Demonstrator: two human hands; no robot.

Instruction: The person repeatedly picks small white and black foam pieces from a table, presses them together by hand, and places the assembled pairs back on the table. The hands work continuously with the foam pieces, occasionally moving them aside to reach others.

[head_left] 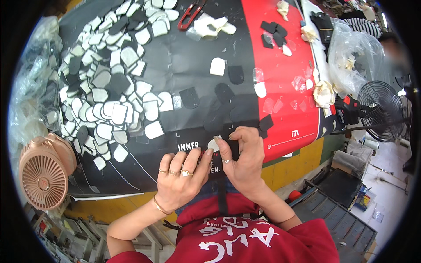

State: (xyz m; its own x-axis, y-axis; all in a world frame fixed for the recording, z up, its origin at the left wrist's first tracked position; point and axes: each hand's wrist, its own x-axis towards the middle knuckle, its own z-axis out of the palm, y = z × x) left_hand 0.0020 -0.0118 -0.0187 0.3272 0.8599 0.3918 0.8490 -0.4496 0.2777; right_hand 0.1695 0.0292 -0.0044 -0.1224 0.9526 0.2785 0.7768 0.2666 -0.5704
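Observation:
Close together at the near edge of the table are my two hands. Between their fingertips shows part of a small white rounded patch (213, 145). My left hand (180, 177), with rings and a bracelet, has its fingers curled and its index tip at the patch. The thumb of my right hand (244, 160) presses by the patch's other side, its fingers bent. The fingers hide most of the patch. Just beyond lie loose black rounded patches (189, 97) and a white patch (217, 66). At left spreads a big heap of white, grey and black patches (118, 113).
A pink fan (44, 175) stands at the left edge by plastic bags (28, 87). Red-handled snips (191, 15) and white scraps (210, 25) lie at the back. On the red strip are black patches (274, 33) and clear film pieces (299, 83). A black fan (380, 111) stands right.

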